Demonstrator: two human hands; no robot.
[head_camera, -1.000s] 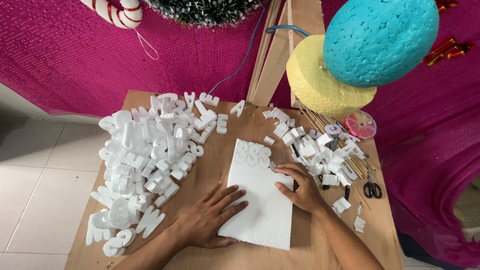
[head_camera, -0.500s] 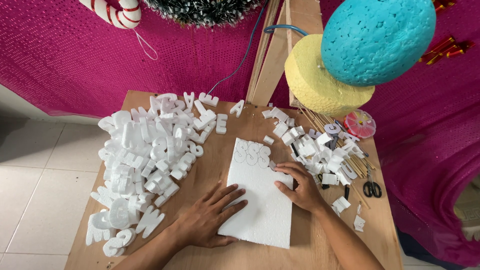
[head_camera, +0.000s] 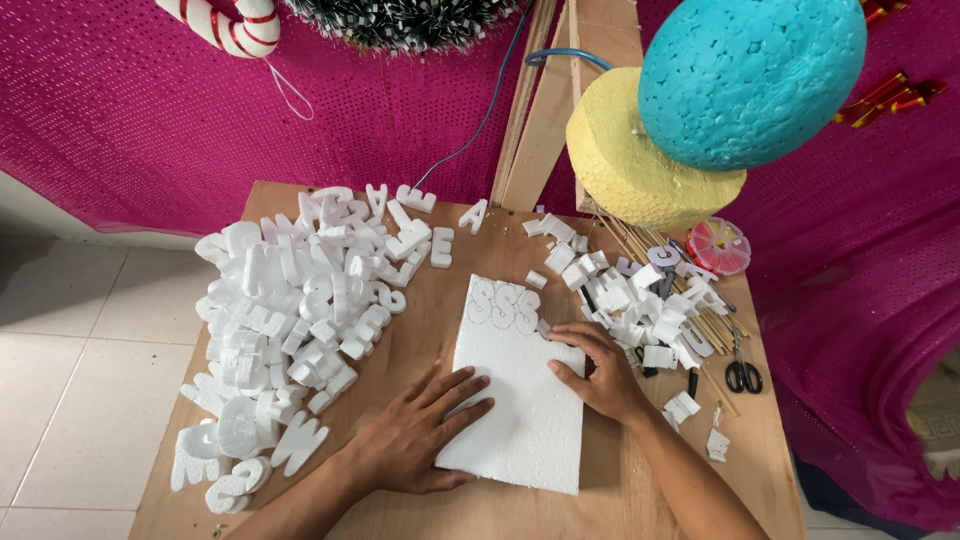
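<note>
Hardly shifted since a moment ago: foam sheet flat at the table's middle. Left hand spread flat on its near corner; right hand pressing its right edge, perhaps pinching something. Letter pile left, scraps right.

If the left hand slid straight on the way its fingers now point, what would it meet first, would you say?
Lying flat on the white foam sheet, the left hand points up and right, so it would probably meet the right hand first.
</note>
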